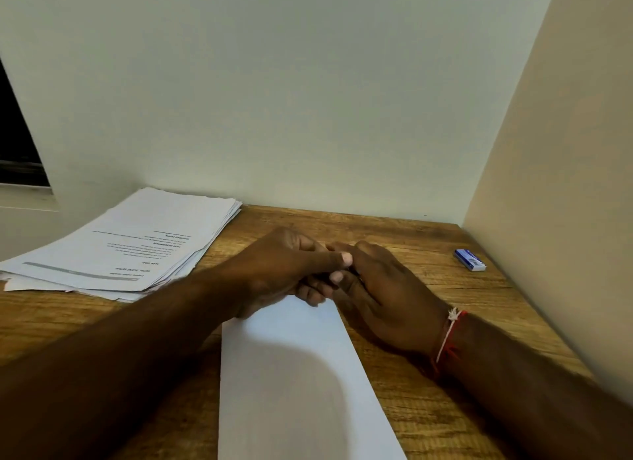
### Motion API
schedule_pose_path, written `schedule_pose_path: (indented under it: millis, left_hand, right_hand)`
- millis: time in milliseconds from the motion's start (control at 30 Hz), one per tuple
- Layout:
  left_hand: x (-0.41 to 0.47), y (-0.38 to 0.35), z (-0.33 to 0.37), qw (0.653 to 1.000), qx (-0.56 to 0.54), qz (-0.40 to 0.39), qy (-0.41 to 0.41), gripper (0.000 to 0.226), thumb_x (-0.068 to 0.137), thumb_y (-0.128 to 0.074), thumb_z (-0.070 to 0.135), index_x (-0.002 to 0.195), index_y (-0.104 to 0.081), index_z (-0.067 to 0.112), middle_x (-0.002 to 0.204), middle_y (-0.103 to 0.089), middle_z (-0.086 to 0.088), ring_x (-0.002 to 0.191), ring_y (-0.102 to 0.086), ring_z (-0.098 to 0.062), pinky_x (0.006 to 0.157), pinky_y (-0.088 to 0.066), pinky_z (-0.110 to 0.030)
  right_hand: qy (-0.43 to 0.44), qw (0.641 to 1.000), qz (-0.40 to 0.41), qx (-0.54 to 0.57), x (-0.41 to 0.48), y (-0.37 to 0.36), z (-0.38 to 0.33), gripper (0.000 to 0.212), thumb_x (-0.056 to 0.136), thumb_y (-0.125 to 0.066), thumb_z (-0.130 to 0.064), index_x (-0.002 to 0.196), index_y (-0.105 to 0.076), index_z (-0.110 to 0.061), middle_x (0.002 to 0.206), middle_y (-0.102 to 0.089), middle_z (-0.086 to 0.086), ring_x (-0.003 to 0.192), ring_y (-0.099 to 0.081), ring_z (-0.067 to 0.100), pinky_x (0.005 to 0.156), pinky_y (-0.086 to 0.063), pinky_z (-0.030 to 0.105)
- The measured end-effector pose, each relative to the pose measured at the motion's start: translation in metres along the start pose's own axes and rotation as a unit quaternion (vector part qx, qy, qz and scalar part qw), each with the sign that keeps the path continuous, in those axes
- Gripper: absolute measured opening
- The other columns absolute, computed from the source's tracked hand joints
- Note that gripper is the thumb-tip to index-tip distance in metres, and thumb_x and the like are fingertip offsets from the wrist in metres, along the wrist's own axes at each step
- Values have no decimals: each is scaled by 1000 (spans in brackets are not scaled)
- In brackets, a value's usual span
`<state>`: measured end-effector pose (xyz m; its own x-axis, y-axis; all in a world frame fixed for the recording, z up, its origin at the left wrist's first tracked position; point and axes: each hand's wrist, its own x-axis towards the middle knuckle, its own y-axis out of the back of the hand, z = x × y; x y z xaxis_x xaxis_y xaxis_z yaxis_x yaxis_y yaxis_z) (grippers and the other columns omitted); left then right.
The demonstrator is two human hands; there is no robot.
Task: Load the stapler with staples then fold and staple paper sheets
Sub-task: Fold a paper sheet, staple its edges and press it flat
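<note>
A folded white paper sheet [294, 384] lies lengthwise on the wooden desk [428, 288] in front of me. Both hands meet at its far end. My left hand [284, 271] has its fingers curled and its thumb pressed forward, pinching a small dark thing at the paper's end; only a sliver of it shows, and it looks like the stapler [354, 271]. My right hand [380, 295] lies knuckles up beside it, fingers curled toward the same spot, and what it holds is hidden. A small blue staple box [470, 260] sits at the right rear of the desk.
A stack of printed paper sheets [130, 247] lies at the left rear of the desk, overhanging its left edge. A pale wall closes the back and a beige panel [565, 220] closes the right side. A dark window opening is at the far left.
</note>
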<state>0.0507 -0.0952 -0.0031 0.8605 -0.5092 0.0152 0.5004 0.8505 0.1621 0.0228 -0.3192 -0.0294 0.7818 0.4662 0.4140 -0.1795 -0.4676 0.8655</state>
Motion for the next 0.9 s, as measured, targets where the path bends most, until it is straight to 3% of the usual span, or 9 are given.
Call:
schedule_pose_path:
  millis: [100,333,433,533,567,633,767,900]
  left_hand:
    - [1,3,-2,1000,7,-1,14,28,103,-79,30,96,-84,3,94,-80,-25,84,-75,-31,81,-65,-39]
    - [2,5,-3,1000,17,-7,-3,30,105,-78,25,107,-82,-4,94,-82,-21,87,-77,-29,86,-68,-41]
    - [0,7,0,996,79,-5,-40,46,102,-79,47,109,-83,2,102,-85,-18,94,-81,-28,94,-67,-44]
    - [3,10,1,986,150,56,-49,77,91,-58,86,107,-82,15,100,-85,-5,94,-81,-20,92,-65,-45]
    - [5,13,0,972,207,90,-66,77,91,-51,90,101,-79,19,95,-83,1,89,-78,-16,87,-63,-44]
    - [6,20,0,924,350,132,-76,71,87,-54,95,86,-70,25,84,-74,9,79,-67,-10,79,-57,-41]
    - [-7,33,11,836,543,31,73,99,43,-75,107,117,-64,42,115,-59,16,103,-64,-10,94,-61,-40]
    - [-16,29,22,826,554,-3,108,102,44,-91,93,125,-60,40,117,-55,14,101,-62,-9,87,-59,-35]
  right_hand:
    - [-1,1000,-7,-26,0,1,-1,33,113,-34,-49,121,-60,-30,96,-48,-13,91,-46,8,76,-42,31]
    - [-11,999,-33,17,2,6,2,24,115,-43,-41,120,-64,-32,100,-60,-8,93,-56,9,79,-50,34]
    - [-31,993,-38,106,4,10,4,20,115,-50,-34,119,-70,-33,101,-70,-15,97,-63,7,81,-50,21]
    - [-139,956,-1,257,6,14,2,30,112,-53,-39,96,-69,-18,74,-62,-8,66,-52,13,67,-45,33]
    - [-184,939,14,292,6,16,4,36,111,-54,-43,92,-67,-15,70,-55,-3,63,-46,16,62,-41,34]
    - [-252,891,25,378,6,21,7,40,110,-55,-45,101,-75,-11,75,-52,1,61,-45,14,59,-40,29]
    - [-275,804,-2,527,8,27,13,49,100,-66,-44,120,-73,0,83,-58,4,62,-51,13,52,-37,27]
    - [-284,792,-52,538,6,29,16,35,104,-66,-39,110,-72,-6,82,-61,7,61,-50,15,47,-34,23]
